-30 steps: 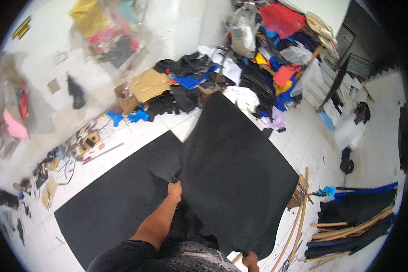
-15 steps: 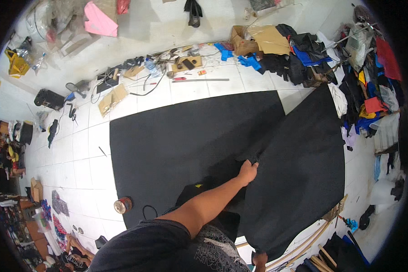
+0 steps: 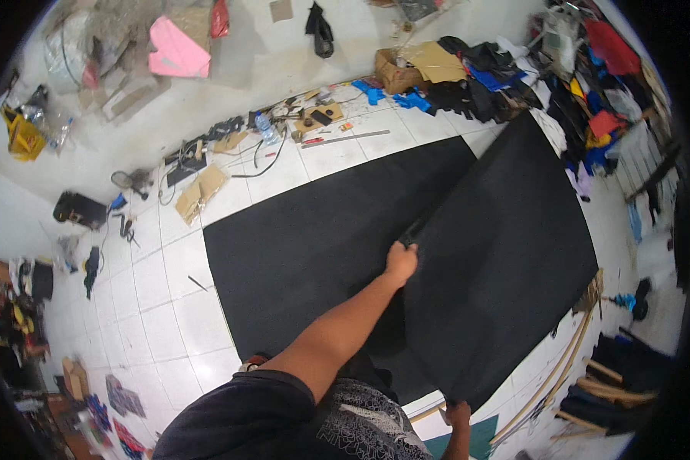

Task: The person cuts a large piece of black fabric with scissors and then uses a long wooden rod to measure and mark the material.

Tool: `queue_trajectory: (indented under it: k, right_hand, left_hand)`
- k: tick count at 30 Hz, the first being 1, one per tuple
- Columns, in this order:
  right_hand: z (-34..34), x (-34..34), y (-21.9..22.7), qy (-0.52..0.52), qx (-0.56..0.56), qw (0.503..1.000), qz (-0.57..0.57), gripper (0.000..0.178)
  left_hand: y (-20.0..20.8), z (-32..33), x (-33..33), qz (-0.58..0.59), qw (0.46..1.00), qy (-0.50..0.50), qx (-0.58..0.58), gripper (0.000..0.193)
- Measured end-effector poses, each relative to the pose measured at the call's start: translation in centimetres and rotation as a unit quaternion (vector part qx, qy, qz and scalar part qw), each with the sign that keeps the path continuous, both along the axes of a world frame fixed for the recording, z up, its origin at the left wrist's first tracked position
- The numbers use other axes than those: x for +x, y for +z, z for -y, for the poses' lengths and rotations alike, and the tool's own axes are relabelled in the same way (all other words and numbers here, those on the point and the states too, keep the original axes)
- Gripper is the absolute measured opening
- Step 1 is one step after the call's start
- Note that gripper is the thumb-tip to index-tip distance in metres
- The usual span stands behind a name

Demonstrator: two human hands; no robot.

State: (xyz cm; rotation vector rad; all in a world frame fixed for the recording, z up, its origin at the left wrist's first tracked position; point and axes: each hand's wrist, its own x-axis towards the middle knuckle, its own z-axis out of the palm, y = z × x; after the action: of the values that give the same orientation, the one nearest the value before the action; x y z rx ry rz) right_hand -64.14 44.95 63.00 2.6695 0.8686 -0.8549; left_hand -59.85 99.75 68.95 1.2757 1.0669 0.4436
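Observation:
A large black sheet of fabric lies spread on the white tiled floor. Its right part is lifted into a broad flap folded toward the left. My left hand is closed on the flap's raised edge, near the middle of the sheet. Closer to me, my right hand grips the flap's near corner, with its fingers partly hidden. Between the two hands the fabric edge hangs in a loose line over the lower layer.
Tools, cables and a flattened cardboard piece lie along the wall, with a long metal ruler. Heaped clothes and fabric fill the far right. Wooden strips and dark rolls lie at the near right.
Both hands have moved a little farther from me, still holding the fabric. The flap has shifted with them. My view has turned, and the tin at the left is now mostly hidden by my sleeve.

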Motion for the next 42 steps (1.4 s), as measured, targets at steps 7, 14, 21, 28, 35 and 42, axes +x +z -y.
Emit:
queue_trajectory:
  k: [7,14,21,28,35,42]
  right_hand:
    - [-4.5,-17.6,3.3,-0.217,0.045,0.974,0.044,0.021]
    - [-13.4,-30.4,3.8,-0.306,0.047,0.944,0.111,0.016]
    - [-20.1,-40.1,5.0,-0.287,0.086,0.934,0.193,0.013]
    - [-22.8,-52.5,6.0,-0.316,0.015,0.947,0.063,0.025]
    - [-21.2,-63.2,5.7,-0.233,0.06,0.968,0.069,0.014]
    - [-23.4,-74.3,7.3,-0.299,0.057,0.948,0.092,0.023]
  left_hand:
    - [4.3,-1.9,-13.7,-0.084,0.992,-0.017,-0.089,0.05]
    - [1.5,-9.0,-25.5,0.126,0.98,-0.046,-0.145,0.033]
    - [-0.4,-17.2,-36.8,-0.074,0.986,-0.104,-0.108,0.044]
    - [0.6,-19.3,-50.2,-0.118,0.989,-0.092,-0.023,0.044]
    - [2.1,-19.3,-59.2,-0.216,0.965,-0.143,0.048,0.054]
    - [-1.8,-21.2,-70.9,0.024,0.996,-0.072,-0.043,0.038]
